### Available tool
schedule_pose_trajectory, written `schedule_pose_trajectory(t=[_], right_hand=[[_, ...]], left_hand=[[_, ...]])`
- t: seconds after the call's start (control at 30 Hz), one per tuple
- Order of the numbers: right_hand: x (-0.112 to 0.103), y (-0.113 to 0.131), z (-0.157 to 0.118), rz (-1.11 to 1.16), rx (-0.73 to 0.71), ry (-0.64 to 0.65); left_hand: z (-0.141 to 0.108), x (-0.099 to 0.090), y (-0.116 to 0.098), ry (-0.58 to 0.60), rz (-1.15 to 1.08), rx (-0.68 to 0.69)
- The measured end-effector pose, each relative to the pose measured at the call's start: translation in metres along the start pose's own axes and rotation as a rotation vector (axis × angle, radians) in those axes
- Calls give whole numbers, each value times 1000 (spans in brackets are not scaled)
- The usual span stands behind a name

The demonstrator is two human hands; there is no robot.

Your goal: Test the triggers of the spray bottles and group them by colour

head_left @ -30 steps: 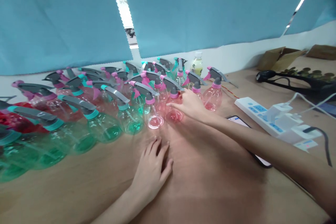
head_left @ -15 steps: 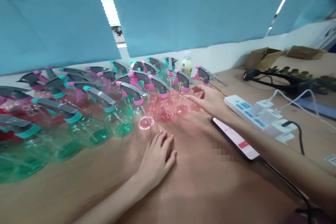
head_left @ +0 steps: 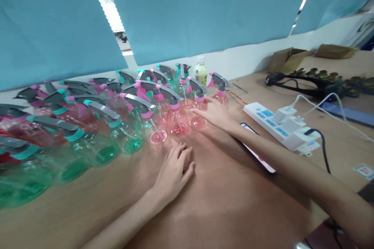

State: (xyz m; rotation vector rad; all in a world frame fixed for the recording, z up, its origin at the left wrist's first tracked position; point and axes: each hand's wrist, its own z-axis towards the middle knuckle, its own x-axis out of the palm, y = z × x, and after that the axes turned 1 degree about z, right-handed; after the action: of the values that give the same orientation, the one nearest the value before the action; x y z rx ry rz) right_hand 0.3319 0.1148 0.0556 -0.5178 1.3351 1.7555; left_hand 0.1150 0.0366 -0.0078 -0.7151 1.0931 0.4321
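My right hand (head_left: 214,113) is wrapped round the right side of a pink spray bottle (head_left: 198,122), one finger or thumb across its front. The bottle stands upright and my other fingertips are partly hidden. Just behind and right of that hand is another pink spray bottle (head_left: 221,99) with a grey and pink trigger head. My left hand (head_left: 173,171) lies on the table (head_left: 216,194), fingers loosely bent and apart, holding nothing. In front of its fingertips stand a clear spray bottle with a pink collar (head_left: 157,134) and a pink one (head_left: 177,124).
Several green and pink spray bottles crowd the left side, among them a green one (head_left: 106,153). A drink bottle (head_left: 201,72) stands behind. To the right are a phone (head_left: 263,161) partly under my forearm, a power strip (head_left: 263,116) with white plugs, and a cardboard box (head_left: 286,62).
My right hand has moved left from in front of the rightmost bottle to the pink bottle beside it. My left hand stays resting on the table. The view has shifted slightly.
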Motion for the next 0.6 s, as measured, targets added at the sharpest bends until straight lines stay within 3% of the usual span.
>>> schedule_pose_trajectory(t=[0.2, 0.4, 0.6], right_hand=[[-11, -9, -22, 1, -46, 5], [-35, 0, -70, -20, 7, 69], [-49, 22, -114, 91, -226, 142]], left_hand=[[2, 0, -1, -36, -98, -44], [5, 0, -12, -91, -235, -132], [-1, 1, -26, -139, -390, -111]])
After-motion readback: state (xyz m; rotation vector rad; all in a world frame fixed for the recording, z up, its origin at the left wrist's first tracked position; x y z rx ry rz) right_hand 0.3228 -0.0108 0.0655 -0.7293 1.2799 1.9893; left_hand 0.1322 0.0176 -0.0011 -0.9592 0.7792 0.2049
